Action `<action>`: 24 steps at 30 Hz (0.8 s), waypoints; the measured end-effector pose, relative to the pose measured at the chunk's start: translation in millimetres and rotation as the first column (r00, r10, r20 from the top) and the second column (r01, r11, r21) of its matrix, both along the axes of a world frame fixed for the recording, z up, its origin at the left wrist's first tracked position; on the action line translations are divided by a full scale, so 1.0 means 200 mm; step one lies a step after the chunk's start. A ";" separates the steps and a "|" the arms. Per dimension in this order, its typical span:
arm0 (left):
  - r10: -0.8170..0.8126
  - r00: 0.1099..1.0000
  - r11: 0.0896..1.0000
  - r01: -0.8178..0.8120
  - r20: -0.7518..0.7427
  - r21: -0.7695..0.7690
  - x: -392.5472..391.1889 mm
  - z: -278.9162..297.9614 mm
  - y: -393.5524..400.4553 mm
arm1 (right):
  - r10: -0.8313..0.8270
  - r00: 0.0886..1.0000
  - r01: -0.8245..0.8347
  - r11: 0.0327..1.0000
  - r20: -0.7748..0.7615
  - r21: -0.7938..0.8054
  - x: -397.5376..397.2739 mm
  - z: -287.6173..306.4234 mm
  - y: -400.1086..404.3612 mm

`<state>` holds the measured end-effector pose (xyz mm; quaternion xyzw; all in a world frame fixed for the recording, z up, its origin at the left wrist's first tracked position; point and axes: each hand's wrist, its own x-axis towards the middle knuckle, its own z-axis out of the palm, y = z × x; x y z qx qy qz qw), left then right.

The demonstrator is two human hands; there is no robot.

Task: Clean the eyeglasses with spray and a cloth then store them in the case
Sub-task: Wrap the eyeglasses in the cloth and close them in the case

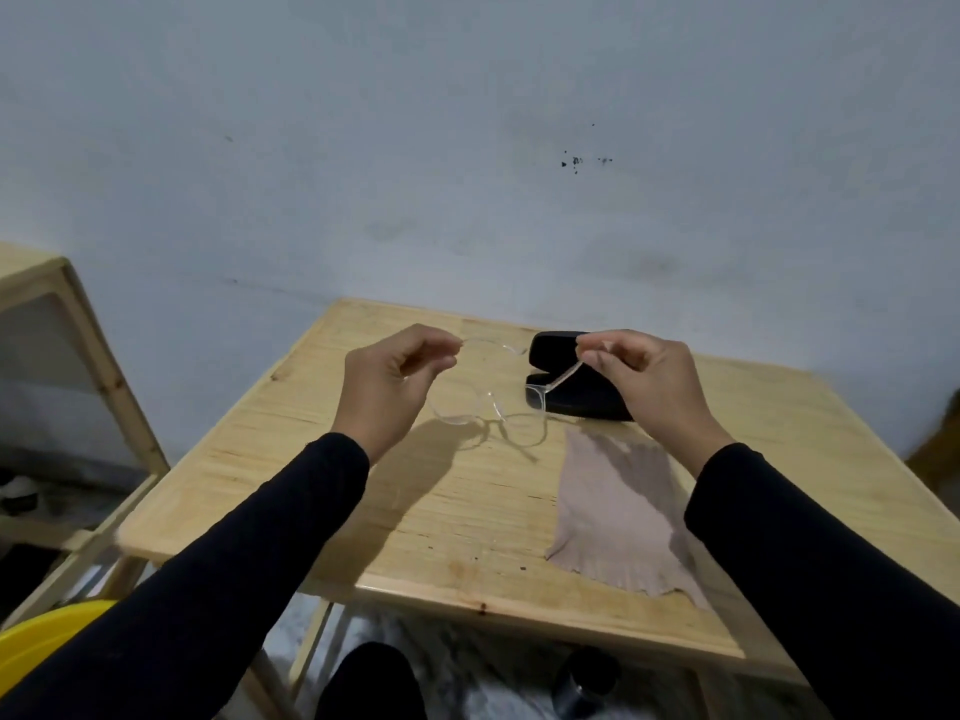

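Clear-framed eyeglasses [498, 418] hang above the wooden table [291, 459], lenses pointing down toward me. My left hand [395, 387] pinches the end of one temple arm. My right hand [644, 381] pinches the other temple arm. Behind the glasses lies an open black case [561, 402], partly hidden by my right hand. A beige cloth [618, 517] lies flat on the table below my right wrist. No spray bottle shows on the tabletop.
A wooden shelf frame [78, 356] stands at the left. A yellow tub [41, 636] sits at the bottom left. A dark cylindrical object [587, 678] stands on the floor under the table's front edge. A grey wall rises behind.
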<state>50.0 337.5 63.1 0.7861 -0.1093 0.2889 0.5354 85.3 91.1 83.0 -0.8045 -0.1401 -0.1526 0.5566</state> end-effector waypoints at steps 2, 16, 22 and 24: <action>-0.048 0.997 0.998 0.046 -0.057 -0.036 0.01 0.02 -0.10 | -0.036 0.999 0.036 0.999 0.012 0.026 -0.06 0.03 -0.09; -0.286 0.937 0.954 0.258 -0.199 -0.152 0.01 -0.13 -0.52 | -0.231 0.973 0.230 0.972 -0.015 -0.048 -0.36 -0.05 -0.52; -0.302 0.925 0.950 0.270 -0.232 -0.160 -0.02 -0.17 -0.52 | -0.229 0.973 0.227 0.971 -0.010 -0.075 -0.37 -0.08 -0.52; -0.299 0.925 0.951 0.268 -0.236 -0.155 -0.02 -0.18 -0.52 | -0.228 0.974 0.227 0.971 -0.009 -0.075 -0.37 -0.08 -0.52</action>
